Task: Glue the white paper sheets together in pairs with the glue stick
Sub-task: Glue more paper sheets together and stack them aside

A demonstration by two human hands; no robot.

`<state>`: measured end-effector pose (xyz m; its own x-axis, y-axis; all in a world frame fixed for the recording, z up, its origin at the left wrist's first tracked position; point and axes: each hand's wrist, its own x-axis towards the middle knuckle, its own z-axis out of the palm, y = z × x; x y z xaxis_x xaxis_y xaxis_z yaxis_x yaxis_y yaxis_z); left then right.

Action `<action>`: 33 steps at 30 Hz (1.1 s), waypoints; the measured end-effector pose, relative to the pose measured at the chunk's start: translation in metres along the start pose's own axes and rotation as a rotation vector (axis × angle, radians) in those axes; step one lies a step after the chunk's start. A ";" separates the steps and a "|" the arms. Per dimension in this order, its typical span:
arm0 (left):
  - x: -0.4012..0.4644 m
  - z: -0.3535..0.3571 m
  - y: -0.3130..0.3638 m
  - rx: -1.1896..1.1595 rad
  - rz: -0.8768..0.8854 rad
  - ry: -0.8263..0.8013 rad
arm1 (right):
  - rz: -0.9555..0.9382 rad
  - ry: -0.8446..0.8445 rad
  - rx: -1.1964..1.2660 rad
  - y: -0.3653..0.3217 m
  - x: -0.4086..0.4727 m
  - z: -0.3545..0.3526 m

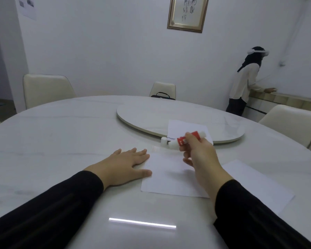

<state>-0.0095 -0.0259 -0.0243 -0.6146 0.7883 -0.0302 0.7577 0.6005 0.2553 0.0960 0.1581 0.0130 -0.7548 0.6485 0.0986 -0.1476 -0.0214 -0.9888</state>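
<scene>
fingers (190,139) around glue stick (184,140)

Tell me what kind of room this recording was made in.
Probably a private dining or meeting room: a large round white marble-look table carrying a round turntable, cream padded chairs around it, and a gold-framed calligraphy picture on the plain white wall.

Single view, head-worn, wide-angle. Looks forward and down across round white surface (61,141) from seated edge. Both forearms enter from bottom corners, hands close to lens, mid-frame. Far wall, framed picture (187,13), chairs fill upper half. Straight lines bow near edges. No second view to overlap.
</scene>
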 end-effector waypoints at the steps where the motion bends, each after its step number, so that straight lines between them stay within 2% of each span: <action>1: -0.001 -0.001 0.000 0.002 0.004 -0.003 | -0.048 -0.016 -0.099 0.002 0.005 0.007; 4: -0.001 -0.001 0.001 0.009 0.014 -0.005 | -0.152 -0.074 -0.397 0.013 0.012 0.032; 6: -0.001 -0.002 0.001 0.005 0.010 -0.007 | -0.187 -0.118 -0.513 0.022 0.013 0.042; 17: -0.001 -0.005 0.003 0.036 0.008 -0.031 | -0.337 -0.191 -0.783 0.024 0.004 0.049; 22: -0.001 -0.006 0.003 0.078 -0.005 -0.033 | -0.359 -0.107 -0.825 0.020 0.007 0.028; 33: 0.001 -0.005 -0.001 0.056 -0.002 -0.034 | -0.266 0.074 -0.871 0.013 0.035 -0.075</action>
<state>-0.0123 -0.0264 -0.0202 -0.6090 0.7906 -0.0641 0.7682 0.6080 0.2004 0.1153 0.2377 -0.0047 -0.7177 0.5977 0.3572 0.2466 0.6979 -0.6724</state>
